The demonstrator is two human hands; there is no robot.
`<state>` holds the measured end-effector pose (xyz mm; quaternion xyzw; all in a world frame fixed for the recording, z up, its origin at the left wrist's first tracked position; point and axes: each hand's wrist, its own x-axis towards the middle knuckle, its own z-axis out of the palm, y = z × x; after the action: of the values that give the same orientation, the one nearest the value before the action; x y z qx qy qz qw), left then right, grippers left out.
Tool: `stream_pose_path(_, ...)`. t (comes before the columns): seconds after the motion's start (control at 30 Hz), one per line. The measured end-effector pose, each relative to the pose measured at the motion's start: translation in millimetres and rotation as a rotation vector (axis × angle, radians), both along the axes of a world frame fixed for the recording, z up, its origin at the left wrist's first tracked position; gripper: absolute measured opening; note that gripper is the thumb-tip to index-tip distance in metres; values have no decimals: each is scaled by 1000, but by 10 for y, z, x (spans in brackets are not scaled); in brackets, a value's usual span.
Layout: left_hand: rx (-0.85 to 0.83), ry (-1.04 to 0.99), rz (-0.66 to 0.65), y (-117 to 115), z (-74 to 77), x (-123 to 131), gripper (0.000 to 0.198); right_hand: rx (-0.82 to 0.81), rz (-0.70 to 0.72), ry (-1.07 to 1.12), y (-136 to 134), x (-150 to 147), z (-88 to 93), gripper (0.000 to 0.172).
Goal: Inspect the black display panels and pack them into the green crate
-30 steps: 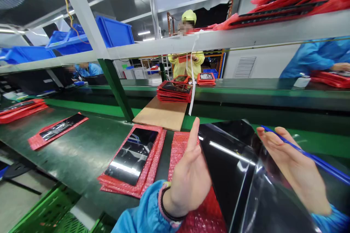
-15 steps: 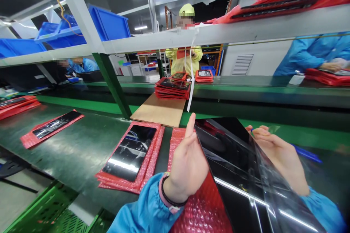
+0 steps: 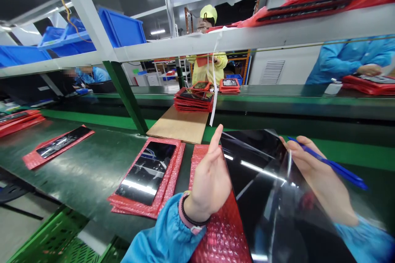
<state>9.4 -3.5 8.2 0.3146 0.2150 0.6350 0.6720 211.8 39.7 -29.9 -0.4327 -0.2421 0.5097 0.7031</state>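
Green worktop (image 3: pixel 95 168) runs across the scene, with a bare stretch between a lone thin red sleeve (image 3: pixel 32 159) at far left and the nearer red stack (image 3: pixel 173 183). Pale shelf rail (image 3: pixel 243 43) crosses overhead; a green post (image 3: pixel 125 98) drops from it, limiting swings forward and left. Brown board (image 3: pixel 182 125) lies beyond. Red bubble wrap (image 3: pixel 222 236) lies beneath the dark panel (image 3: pixel 277 197), which is raised at a tilt between both hands, lower end out of frame. Left hand (image 3: pixel 212 183) holds its left edge, thumb upright, other fingers hidden; grip tightness cannot be told. Right hand (image 3: pixel 324 189) has fingers closed narrowly on a slim blue tool (image 3: pixel 342 172), by the panel's right edge; contact there unclear. Step in hand, by judgement: inspecting or working the glossy face. Next move calls for a steady left edge, tool tip off the glass. Gap to the stack looks tight.
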Motion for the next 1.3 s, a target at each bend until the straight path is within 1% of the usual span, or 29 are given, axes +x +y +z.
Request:
stream_pose_path(0.07, 23, 17, -4, 1, -4, -6, 51, 62, 13, -105, -59, -29, 34, 47)
stream_pose_path(0.17, 32, 16, -64, 30, -17, -8, 51, 159, 67, -278, -116, -64, 72, 42)
stream_pose_path(0.23, 11, 33, -90, 74, -42, -14, 52, 151, 104, -352, -116, -70, 59, 40)
stream_pose_path(0.33, -48, 83, -69, 143, -136, -83, 63, 71, 122, -326, -58, -75, -52, 40)
stream_pose_path(0.43, -69, 195, 0, 172, -337, -281, 79, 11, 120, -268, 42, -111, -262, 40)
stream_pose_path(0.5, -50, 372, 108, 166, -519, -477, 84, -24, 116, -254, 112, -162, -422, 40)
stream_pose_path(0.57, -62, 563, 205, 151, -703, -687, 80, -39, 125, -245, 176, -230, -570, 38)
stream_pose_path(0.63, -163, 687, 251, 130, -859, -873, 74, -36, 134, -247, 237, -315, -699, 37)
stream_pose_path(0.67, -234, 717, 249, 118, -923, -945, 71, -29, 136, -252, 265, -364, -755, 36)
stream_pose_path(0.73, -373, 728, 192, 86, -1025, -1042, 65, -7, 137, -267, 311, -475, -852, 37)
stream_pose_path(0.8, -463, 702, 83, 47, -1099, -1074, 58, 24, 137, -293, 324, -598, -917, 38)
stream_pose_path(0.87, -510, 670, -14, 16, -1155, -1056, 50, 57, 144, -335, 293, -707, -931, 39)
stream_pose_path(0.93, -518, 644, -64, 1, -1193, -1014, 46, 98, 161, -398, 232, -754, -886, 39)
stream_pose_path(1.0, -493, 627, -94, 2, -1207, -972, 46, 157, 155, -470, 176, -696, -812, 39)
stream_pose_path(1.07, -454, 621, -128, 10, -1192, -948, 45, 210, 112, -535, 165, -517, -770, 37)
stream_pose_path(1.1, -435, 623, -138, 13, -1173, -944, 45, 219, 78, -563, 182, -392, -781, 35)
stream_pose_path(1.13, -418, 627, -141, 14, -1148, -947, 43, 207, 49, -591, 214, -253, -818, 33)
stream_pose_path(1.2, -400, 637, -134, 15, -1085, -962, 40, 111, -2, -648, 309, 30, -965, 32)
stream_pose_path(1.23, -397, 637, -131, 15, -1049, -974, 39, 37, 2, -678, 364, 157, -1063, 31)
stream_pose_path(1.3, -397, 627, -137, 18, -978, -998, 38, -91, 64, -727, 465, 354, -1261, 25)
